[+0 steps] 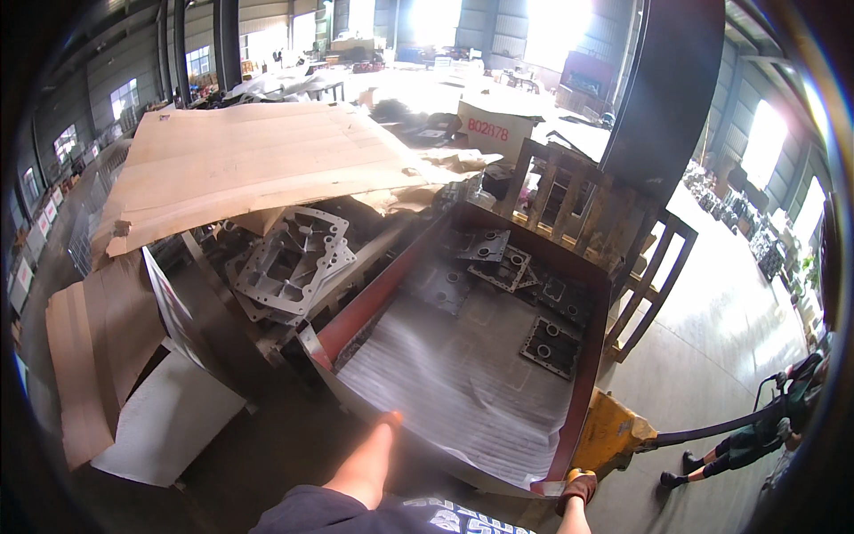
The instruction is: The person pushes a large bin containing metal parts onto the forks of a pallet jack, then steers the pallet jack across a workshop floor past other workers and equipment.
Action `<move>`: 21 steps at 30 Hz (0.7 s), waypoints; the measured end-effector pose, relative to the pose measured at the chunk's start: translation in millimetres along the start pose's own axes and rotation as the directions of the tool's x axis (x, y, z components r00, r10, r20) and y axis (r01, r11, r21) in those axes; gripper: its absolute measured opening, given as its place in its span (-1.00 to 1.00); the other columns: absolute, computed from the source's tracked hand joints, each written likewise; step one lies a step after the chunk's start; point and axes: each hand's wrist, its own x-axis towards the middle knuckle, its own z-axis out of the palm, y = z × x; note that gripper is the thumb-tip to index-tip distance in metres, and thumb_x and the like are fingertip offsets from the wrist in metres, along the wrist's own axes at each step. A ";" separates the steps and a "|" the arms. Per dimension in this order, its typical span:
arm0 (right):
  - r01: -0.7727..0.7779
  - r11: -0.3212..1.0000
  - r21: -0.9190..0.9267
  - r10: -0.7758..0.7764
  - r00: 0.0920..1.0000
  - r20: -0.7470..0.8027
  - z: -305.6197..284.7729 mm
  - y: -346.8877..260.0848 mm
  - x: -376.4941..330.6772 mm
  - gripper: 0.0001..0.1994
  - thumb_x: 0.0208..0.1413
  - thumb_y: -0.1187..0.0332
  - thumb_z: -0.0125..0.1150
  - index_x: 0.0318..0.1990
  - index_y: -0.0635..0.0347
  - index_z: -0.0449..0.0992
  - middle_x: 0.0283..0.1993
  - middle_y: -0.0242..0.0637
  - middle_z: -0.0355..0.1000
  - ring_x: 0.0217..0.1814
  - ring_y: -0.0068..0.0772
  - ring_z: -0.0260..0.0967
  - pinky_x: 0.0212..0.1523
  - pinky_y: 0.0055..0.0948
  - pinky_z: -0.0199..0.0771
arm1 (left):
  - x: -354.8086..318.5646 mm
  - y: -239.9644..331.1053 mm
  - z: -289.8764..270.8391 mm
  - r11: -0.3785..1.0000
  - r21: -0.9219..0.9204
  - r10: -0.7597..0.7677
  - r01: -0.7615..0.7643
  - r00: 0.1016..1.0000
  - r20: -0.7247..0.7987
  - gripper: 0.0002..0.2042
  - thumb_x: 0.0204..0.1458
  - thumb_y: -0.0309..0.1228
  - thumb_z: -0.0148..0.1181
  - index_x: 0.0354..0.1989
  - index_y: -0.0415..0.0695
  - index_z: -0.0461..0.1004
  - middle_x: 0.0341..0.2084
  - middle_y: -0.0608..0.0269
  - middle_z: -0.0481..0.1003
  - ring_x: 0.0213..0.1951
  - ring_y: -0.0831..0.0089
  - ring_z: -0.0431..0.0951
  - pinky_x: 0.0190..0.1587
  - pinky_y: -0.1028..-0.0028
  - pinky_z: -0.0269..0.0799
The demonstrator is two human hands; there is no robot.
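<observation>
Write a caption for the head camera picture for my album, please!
Left hand and right hand at the near side of a red-walled bin, metal plates lying inside.

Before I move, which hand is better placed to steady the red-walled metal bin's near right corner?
Likely the right hand: it is at that corner; the left hand sits farther left.

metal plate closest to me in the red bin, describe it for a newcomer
Find the big red-walled bin in front of you. Along its right wall lies a dark rectangular plate with two round rings. It sits nearer you than the other plates.
</observation>
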 end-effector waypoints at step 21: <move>-0.001 0.999 0.037 0.003 0.999 -0.050 -18.7 -13.8 -12.9 -0.72 -0.09 0.23 0.14 -0.40 0.31 0.57 -0.38 0.12 0.48 -0.26 0.10 0.48 -0.29 -0.12 0.45 | 1.0 2.6 1.9 0.998 0.059 -0.002 0.000 1.000 0.026 -0.61 0.13 -0.08 -0.20 -0.02 0.04 0.44 -0.03 0.31 0.43 0.02 0.36 0.41 -0.04 0.32 0.29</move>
